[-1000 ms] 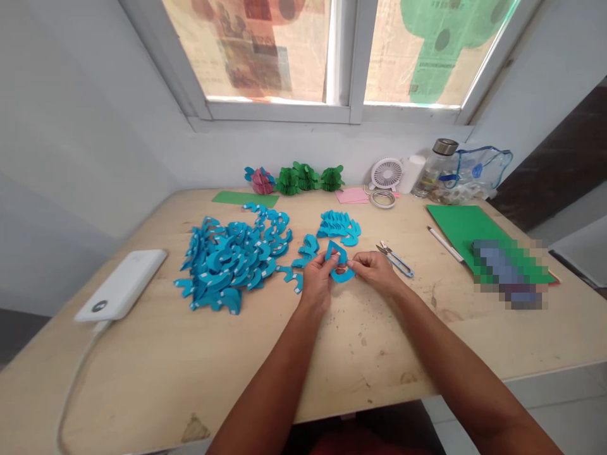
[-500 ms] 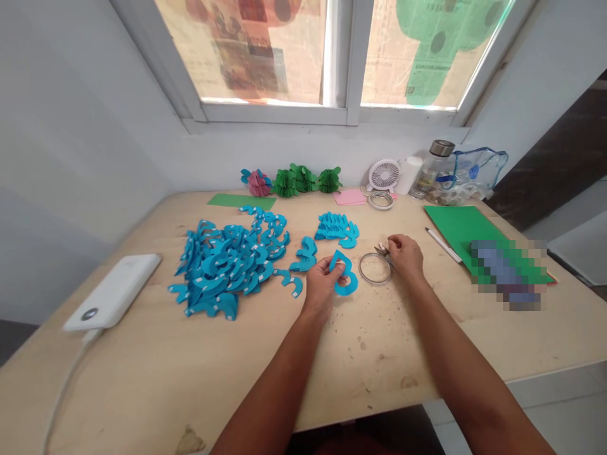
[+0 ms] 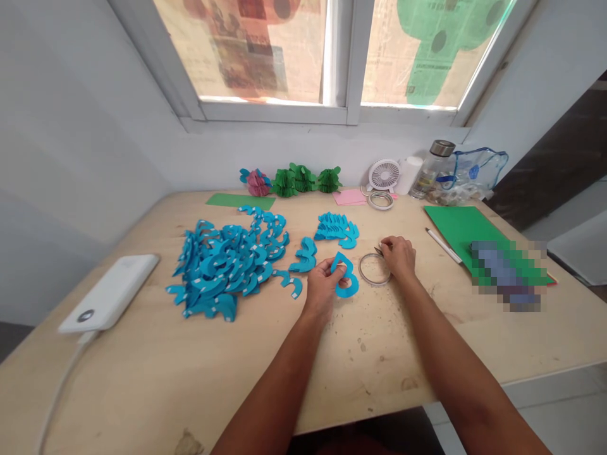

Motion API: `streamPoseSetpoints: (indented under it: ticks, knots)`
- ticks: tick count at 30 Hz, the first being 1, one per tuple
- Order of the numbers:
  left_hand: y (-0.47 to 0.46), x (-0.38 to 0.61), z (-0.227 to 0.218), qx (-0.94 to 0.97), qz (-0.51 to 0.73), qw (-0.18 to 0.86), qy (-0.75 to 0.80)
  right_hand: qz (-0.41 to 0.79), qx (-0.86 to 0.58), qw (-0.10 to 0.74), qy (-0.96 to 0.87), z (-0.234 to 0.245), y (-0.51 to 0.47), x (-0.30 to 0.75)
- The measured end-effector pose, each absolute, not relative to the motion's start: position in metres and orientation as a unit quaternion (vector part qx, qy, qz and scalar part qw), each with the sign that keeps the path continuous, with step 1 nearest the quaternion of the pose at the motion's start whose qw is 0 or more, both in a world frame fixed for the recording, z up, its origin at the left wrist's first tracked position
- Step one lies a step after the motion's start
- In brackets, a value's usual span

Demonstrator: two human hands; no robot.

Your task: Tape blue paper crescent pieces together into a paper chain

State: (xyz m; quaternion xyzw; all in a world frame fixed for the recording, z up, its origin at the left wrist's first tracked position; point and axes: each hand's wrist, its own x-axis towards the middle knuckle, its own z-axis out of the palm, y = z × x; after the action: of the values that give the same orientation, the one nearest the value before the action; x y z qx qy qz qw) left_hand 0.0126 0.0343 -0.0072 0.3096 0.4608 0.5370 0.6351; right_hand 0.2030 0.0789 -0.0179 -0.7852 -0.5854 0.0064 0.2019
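My left hand is closed on a blue paper cutout shaped like a letter B, pinched at its left edge between thumb and fingers. To the right, my right hand has its fingertips pressed together beside a roll of tape lying flat. A small dark pointed object shows at those fingertips; its kind is unclear. Left of my left hand lie a loose blue paper curve with white patches and a short stack of blue cutouts. Farther left spreads a large pile of similar pieces.
A fanned row of blue cutouts lies beyond my hands. Folded paper figures, a small fan, another tape roll and a bottle line the back. A white pen and green sheets are right, a power bank left.
My right hand has shifted slightly left, nearer the tape roll, and covers more of the small dark object. My left hand keeps the blue cutout almost in place.
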Motion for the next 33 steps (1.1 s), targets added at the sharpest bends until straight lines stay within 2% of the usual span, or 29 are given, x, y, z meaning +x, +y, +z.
streamPoseSetpoints:
  ticks: [11, 13, 16, 18, 20, 23, 26, 33]
  knots:
    - [0.035, 0.012, -0.008, 0.317, 0.539, 0.637, 0.450, 0.034, -0.791, 0.233, -0.565, -0.020, 0.080, 0.203]
    - [0.035, 0.012, -0.007, 0.316, 0.539, 0.637, 0.453, 0.048, -0.787, 0.277, -0.550, -0.019, 0.081, 0.203]
    - [0.035, 0.012, -0.007, 0.311, 0.540, 0.636, 0.456, 0.113, -0.735, 0.393, -0.541, -0.013, 0.079, 0.199]
    - [0.035, 0.012, -0.007, 0.308, 0.544, 0.632, 0.458, 0.204, -0.664, 0.472, -0.543, -0.005, 0.074, 0.191]
    - [0.035, 0.012, -0.006, 0.307, 0.550, 0.627, 0.459, 0.318, -0.591, 0.501, -0.546, 0.004, 0.066, 0.180]
    - [0.035, 0.012, -0.004, 0.313, 0.553, 0.615, 0.467, 0.418, -0.530, 0.483, -0.558, 0.014, 0.053, 0.162]
    - [0.033, 0.012, -0.001, 0.337, 0.543, 0.604, 0.476, 0.455, -0.487, 0.466, -0.581, 0.015, 0.044, 0.147]
    - [0.032, 0.013, -0.003, 0.391, 0.537, 0.566, 0.489, 0.423, -0.507, 0.432, -0.614, 0.009, 0.044, 0.139]
